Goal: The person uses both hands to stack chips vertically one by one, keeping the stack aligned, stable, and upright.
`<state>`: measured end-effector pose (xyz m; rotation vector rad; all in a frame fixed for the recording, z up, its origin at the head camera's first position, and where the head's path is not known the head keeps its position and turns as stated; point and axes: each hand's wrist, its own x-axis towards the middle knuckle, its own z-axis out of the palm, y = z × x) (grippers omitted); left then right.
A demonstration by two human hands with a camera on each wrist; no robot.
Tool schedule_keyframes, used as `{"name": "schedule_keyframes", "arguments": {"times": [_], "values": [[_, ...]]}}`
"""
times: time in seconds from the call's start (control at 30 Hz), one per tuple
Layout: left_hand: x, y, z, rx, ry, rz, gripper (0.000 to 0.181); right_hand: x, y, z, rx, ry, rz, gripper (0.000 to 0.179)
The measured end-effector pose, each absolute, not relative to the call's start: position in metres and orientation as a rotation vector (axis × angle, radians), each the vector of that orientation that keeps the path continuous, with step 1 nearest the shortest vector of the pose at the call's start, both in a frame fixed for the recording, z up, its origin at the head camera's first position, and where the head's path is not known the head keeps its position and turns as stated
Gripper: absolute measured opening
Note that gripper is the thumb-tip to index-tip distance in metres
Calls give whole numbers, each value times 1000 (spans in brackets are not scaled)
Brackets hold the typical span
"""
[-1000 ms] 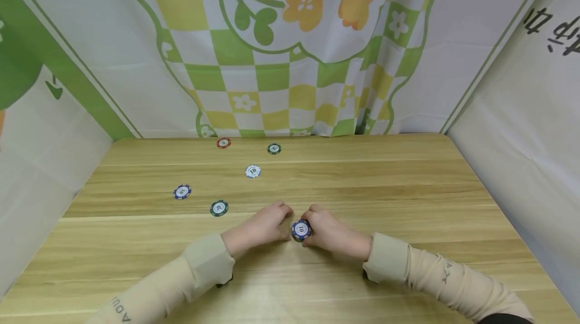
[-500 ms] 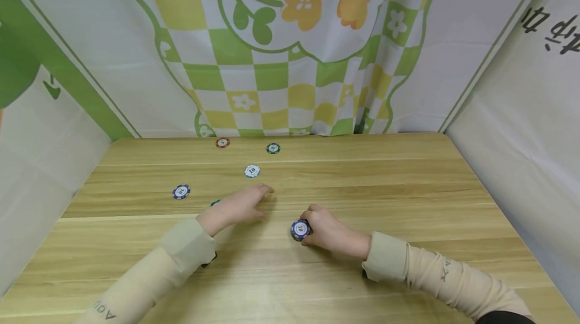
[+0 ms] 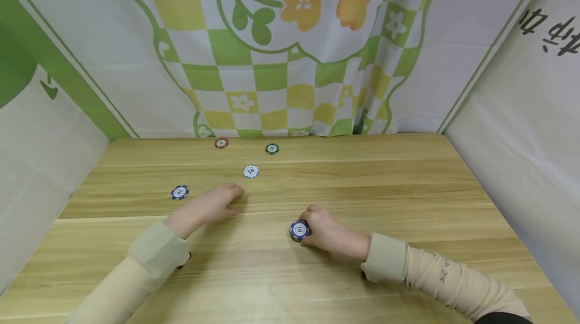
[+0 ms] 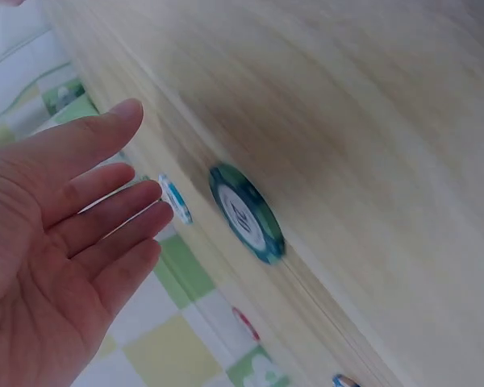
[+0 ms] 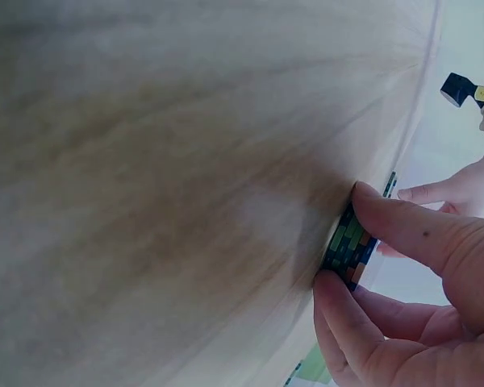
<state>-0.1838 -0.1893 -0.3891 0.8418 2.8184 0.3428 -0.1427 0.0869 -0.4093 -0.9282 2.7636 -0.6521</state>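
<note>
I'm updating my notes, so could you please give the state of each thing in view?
Left hand: open, holding nothing
Chip stack: piled, gripped
Right hand: gripping the stack
Near green chip: lying flat
Loose blue chip: flat
White chip: lying flat
Red chip: lying flat
Far green chip: lying flat
Curtain: hanging

perhaps a booth, printed curtains (image 3: 299,74), wooden table (image 3: 385,188)

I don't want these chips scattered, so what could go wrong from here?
Two risks, as I judge it. The right hand pinches the chip stack by its edges, so a tilt or uneven squeeze might make the loose layers slide apart. The left hand is near the green 20 chip but not gripping it; lying flat on the table, that thin chip could skid if pushed.
</note>
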Motion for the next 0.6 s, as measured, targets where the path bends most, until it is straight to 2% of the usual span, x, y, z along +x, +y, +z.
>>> {"name": "schedule_keyframes", "arguments": {"times": [0.37, 0.6], "values": [[-177, -210, -390, 748, 2856, 289, 43, -142, 85, -406, -885, 2743, -671, 42], [-173, -219, -394, 786, 2898, 308, 30, -142, 85, -406, -885, 2750, -668, 43]]}}
